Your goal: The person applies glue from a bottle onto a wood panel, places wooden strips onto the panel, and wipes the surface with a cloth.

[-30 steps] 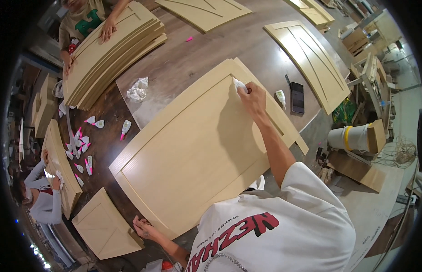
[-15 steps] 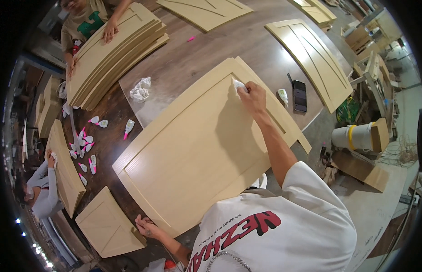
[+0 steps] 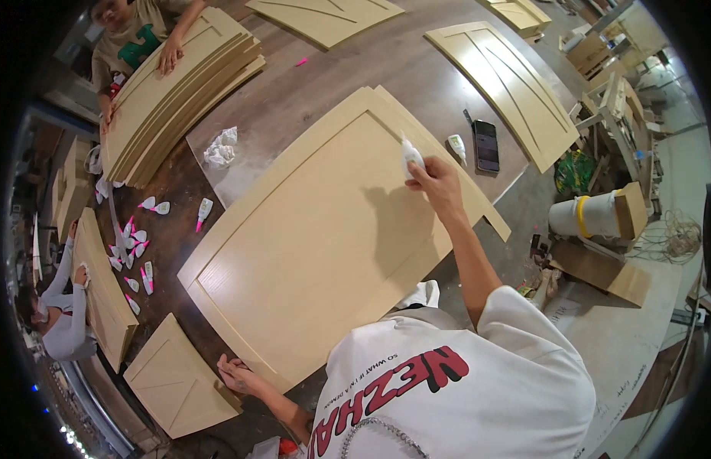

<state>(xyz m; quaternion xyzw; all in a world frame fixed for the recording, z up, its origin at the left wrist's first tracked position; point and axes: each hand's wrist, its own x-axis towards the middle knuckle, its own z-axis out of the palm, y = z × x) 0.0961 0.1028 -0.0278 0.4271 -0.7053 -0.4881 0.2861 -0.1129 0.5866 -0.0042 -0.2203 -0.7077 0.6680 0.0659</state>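
A large pale wooden panel [image 3: 294,252] with a raised border lies on the table before me. Over its far right part, my right hand [image 3: 438,182] grips a small white glue bottle [image 3: 411,158] whose narrow tip points away from me. The tip is close to the border's far corner; whether it touches the wood I cannot tell. My left hand [image 3: 237,376] rests beside the panel's near left corner, palm turned up, fingers loosely bent and apart, with nothing visible in them. Right of the panel lie another white bottle [image 3: 456,146] and a black phone [image 3: 486,147].
Several white bottles with pink caps [image 3: 140,236] lie left of the panel. Crumpled tissue [image 3: 220,148] sits beyond them. A stack of panels [image 3: 189,92] stands far left under a co-worker's hands; another person wipes a panel [image 3: 103,294] at left. A smaller panel [image 3: 180,382] lies near left.
My right hand has drawn the bottle back from the border's far corner, showing more of it. My left hand stays by the near corner. The whole view has shifted slightly.
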